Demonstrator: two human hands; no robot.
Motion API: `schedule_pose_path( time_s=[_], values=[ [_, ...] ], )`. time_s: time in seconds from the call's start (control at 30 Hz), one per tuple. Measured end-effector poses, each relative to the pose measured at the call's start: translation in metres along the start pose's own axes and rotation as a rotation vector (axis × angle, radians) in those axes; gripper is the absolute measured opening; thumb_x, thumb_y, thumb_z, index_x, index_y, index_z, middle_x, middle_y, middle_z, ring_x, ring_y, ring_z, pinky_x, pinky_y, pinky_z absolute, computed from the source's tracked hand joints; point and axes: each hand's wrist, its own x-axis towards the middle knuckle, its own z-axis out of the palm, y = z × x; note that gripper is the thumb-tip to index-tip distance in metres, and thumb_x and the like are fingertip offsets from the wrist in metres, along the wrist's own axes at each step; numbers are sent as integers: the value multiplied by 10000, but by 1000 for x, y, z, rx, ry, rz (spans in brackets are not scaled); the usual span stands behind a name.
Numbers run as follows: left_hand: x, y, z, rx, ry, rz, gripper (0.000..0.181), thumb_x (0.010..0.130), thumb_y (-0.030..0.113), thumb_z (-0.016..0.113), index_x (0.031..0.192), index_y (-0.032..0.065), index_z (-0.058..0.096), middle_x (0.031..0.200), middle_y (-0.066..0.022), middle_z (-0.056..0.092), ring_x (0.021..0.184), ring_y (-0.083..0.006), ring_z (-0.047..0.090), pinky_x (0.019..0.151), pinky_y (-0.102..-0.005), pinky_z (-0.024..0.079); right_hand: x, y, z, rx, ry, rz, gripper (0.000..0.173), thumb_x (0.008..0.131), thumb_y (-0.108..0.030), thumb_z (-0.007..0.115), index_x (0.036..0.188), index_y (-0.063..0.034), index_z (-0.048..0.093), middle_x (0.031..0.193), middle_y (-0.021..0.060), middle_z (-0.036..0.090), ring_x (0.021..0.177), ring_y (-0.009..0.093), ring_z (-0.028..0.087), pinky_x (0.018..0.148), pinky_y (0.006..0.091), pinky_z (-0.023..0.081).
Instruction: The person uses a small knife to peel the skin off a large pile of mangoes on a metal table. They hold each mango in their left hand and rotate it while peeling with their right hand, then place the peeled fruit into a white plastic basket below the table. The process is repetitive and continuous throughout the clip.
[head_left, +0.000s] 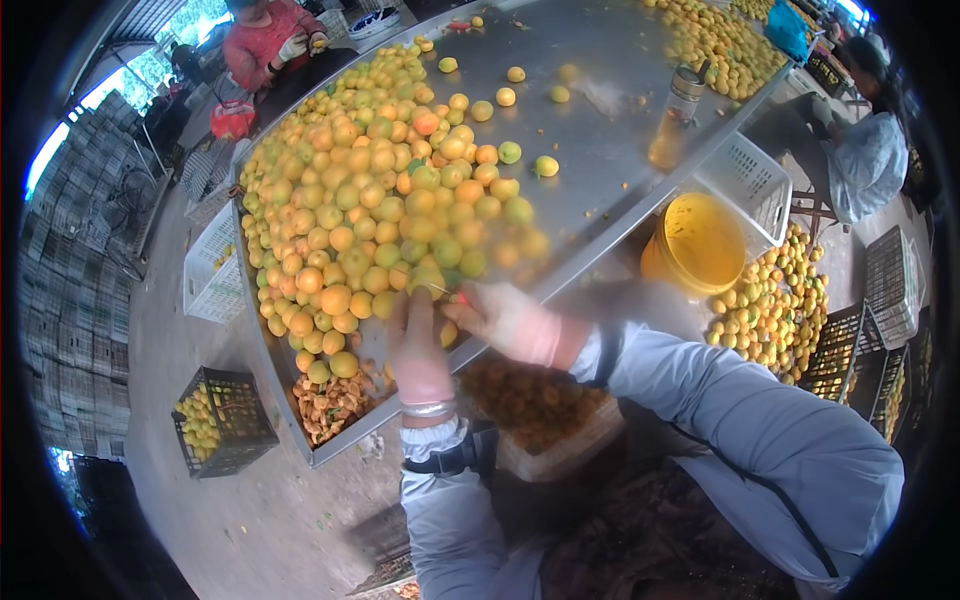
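Observation:
Both of my hands wear pale gloves and meet at the near edge of a metal sorting table. A small knife-like tool with a red handle (459, 298) is in my right hand (506, 319). Its thin metal tip reaches left to a yellow-green fruit (425, 276) at the fingertips of my left hand (418, 349), which seems to hold it. Blur there hides the exact grip. Just beyond spreads a large heap of yellow-orange apricot-like fruit (341, 202). Brownish-orange pits or scraps (330, 401) fill the near left corner of the table.
Right of the table are a yellow bucket (705, 244), a white crate (750, 180) and piled fruit (780, 300). A glass bottle (677, 112) stands by the table's rim (600, 247). Below my arms is a full container (547, 450). Co-workers sit at both sides.

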Motion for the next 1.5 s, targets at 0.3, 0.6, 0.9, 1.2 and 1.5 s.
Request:
schedule_pose_path(
  time_s=[0.3, 0.6, 0.9, 1.2, 1.5],
  values=[
    [23, 20, -12, -440, -160, -293, 444, 976, 76, 587, 1394, -62, 531, 1133, -158, 694, 1000, -184, 642, 874, -316, 506, 6, 30, 0, 336, -93, 129, 320, 1009, -314, 602, 987, 5, 600, 793, 205, 620, 752, 331, 634, 699, 415, 505],
    [-6, 0, 59, -845, -68, -427, 455, 1050, 196, 512, 1435, -46, 506, 1293, -140, 615, 1103, -188, 593, 889, -325, 507, 13, -26, -18, 261, 314, 23, 254, 951, -273, 677, 898, -37, 599, 795, 134, 574, 745, 261, 570, 700, 394, 472],
    [-9, 29, 70, -351, 68, -383, 423, 1074, 322, 439, 1208, -65, 545, 1132, -255, 617, 1015, -381, 620, 854, -441, 499, 8, -6, -1, -27, 562, -218, 296, 858, -303, 744, 854, -32, 625, 786, 181, 610, 723, 372, 614, 625, 429, 497],
    [-26, -10, 83, -307, -104, -285, 417, 985, 170, 592, 1339, -30, 495, 1258, -243, 594, 1099, -367, 639, 945, -416, 524, 16, 29, 4, -269, 402, -621, 199, 802, -249, 720, 874, -73, 662, 816, 131, 613, 711, 342, 620, 637, 435, 511],
    [-18, -8, 67, -1293, -152, -789, 517, 925, 115, 676, 1387, 2, 473, 1307, -232, 570, 1111, -368, 638, 955, -430, 528, 32, 42, 4, 202, 335, -229, 352, 773, -282, 746, 1064, -96, 678, 931, 136, 629, 842, 332, 644, 712, 421, 529]
  ],
)
